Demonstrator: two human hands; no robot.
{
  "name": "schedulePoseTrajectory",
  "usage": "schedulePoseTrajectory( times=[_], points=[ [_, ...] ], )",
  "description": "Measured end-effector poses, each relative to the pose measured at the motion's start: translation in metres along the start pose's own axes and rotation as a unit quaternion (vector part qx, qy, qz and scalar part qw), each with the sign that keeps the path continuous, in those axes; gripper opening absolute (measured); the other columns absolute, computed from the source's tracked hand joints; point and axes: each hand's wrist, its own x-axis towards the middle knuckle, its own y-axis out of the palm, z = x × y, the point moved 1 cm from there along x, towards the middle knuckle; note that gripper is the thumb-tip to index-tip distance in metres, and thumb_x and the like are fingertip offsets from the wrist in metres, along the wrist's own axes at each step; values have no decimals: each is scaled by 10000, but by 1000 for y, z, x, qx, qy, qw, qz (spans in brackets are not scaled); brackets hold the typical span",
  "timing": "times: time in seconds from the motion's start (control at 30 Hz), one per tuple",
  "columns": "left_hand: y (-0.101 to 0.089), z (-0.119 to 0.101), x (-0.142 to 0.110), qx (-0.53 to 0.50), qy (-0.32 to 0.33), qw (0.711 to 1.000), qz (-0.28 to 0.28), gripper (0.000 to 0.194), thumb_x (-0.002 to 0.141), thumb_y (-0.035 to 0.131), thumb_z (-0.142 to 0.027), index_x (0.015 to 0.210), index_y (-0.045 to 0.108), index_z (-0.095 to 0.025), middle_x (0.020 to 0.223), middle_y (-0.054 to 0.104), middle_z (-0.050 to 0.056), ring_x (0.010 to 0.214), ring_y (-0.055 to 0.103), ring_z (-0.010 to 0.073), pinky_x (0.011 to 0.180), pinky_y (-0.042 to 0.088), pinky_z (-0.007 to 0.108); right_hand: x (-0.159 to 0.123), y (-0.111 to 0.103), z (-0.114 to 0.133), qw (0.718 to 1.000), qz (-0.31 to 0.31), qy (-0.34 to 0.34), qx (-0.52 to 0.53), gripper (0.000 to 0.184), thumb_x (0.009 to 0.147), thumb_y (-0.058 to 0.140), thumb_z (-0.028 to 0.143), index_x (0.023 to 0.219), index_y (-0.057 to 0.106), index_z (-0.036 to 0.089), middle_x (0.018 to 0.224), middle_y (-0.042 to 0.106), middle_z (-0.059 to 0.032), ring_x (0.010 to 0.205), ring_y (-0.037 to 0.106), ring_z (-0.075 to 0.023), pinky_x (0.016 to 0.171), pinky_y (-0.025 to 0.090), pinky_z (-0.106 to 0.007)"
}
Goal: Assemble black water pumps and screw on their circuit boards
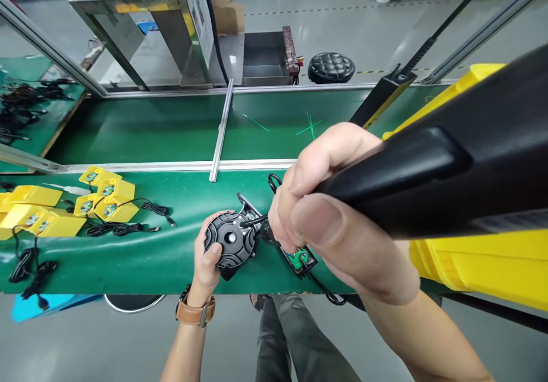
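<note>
My left hand (208, 259) is closed around the edge of a round black housing (231, 239), which has ribbed segments and a hole in its middle. A black bracket and a short thick cable show on its right side. Close to the camera, my right hand (329, 199) grips a black electric screwdriver (411, 171) with a long lever on its body; its tip is hidden behind the fingers. Under that hand lies a small black case with a green circuit board (299, 258) in it, partly covered, and a black cable trails from it over the bench edge.
Several yellow housings (109, 196) with coiled black cables lie on the green bench mat (171, 262) at the left. Yellow bins (479, 262) stand at the right. A black-and-yellow tool (383, 96) hangs behind my right hand. A metal bar (221, 128) crosses the recessed green strip.
</note>
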Motion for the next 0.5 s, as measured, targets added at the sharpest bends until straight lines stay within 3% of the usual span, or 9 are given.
schedulePoseTrajectory(
  times=[0.13, 0.27, 0.4, 0.5],
  points=[
    [-3, -2, -3, -23, 0, 1000, 7, 682, 757, 612, -719, 1211, 648, -211, 1138, 736, 110, 1050, 712, 326, 888, 612, 436, 3, -3, -4, 998, 49, -3, 32, 256, 874, 664, 212, 658, 542, 275, 495, 456, 74, 441, 503, -138, 541, 545, -324],
    [-2, -2, -4, -64, 10, 998, 16, 652, 776, 651, -673, 1221, 654, -197, 1088, 733, 93, 1012, 707, 301, 933, 588, 421, 7, -2, -3, 992, 116, -37, 23, 275, 907, 655, 205, 666, 538, 269, 532, 490, 83, 492, 530, -113, 550, 535, -284],
    [1, -4, -4, -88, 30, 995, 28, 649, 788, 677, -656, 1227, 646, -180, 1144, 732, 101, 1056, 697, 314, 962, 567, 425, 7, 6, -2, 996, 74, -40, 10, 340, 871, 780, 433, 719, 522, 273, 521, 445, 64, 551, 569, -156, 549, 536, -310],
    [4, -4, -4, -110, 35, 993, 40, 674, 803, 676, -670, 1248, 629, -166, 1167, 730, 110, 1066, 691, 315, 949, 557, 410, 2, 12, -3, 999, 41, -25, -19, 378, 875, 790, 504, 755, 522, 265, 547, 438, 57, 544, 550, -150, 570, 525, -316]
  ],
)
